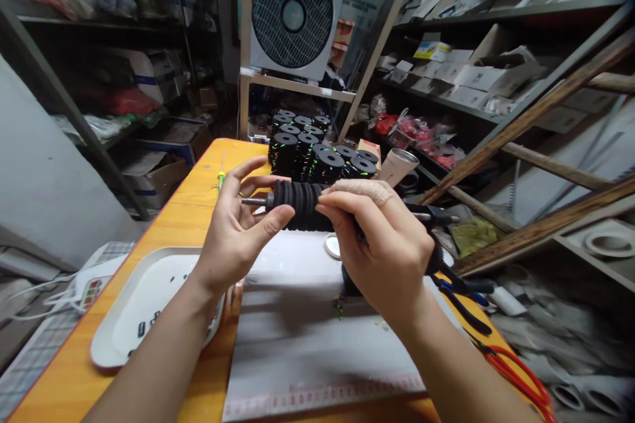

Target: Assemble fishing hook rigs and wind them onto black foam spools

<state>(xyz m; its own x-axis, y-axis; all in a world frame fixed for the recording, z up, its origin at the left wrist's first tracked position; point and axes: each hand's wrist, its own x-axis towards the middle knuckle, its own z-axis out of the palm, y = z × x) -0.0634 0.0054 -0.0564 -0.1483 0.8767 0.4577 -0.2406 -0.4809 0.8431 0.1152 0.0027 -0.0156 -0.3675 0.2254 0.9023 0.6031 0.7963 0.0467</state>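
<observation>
A black ribbed roll (300, 203), like cord wound in rings, lies level on a metal shaft (255, 201) in front of me. My left hand (245, 225) is around its left end, the thumb pressed on the rings and the other fingers behind. Against the middle of the roll, my right hand (380, 231) has its thumb and fingertips pinched together. A beige wrap (362, 189) covers one finger. Anything within that pinch is too small or hidden to name. The roll's right part is behind my right hand; a black tool end (436, 215) shows past it.
A white tray (106, 344) with small dark pieces sits left. White paper (297, 350) bears tiny coloured parts. Behind stand several black spools (331, 158) and a tan cup (397, 165). Black-handled pliers (469, 310) and red-handled scissors (520, 367) lie right, near a wooden ladder (546, 168).
</observation>
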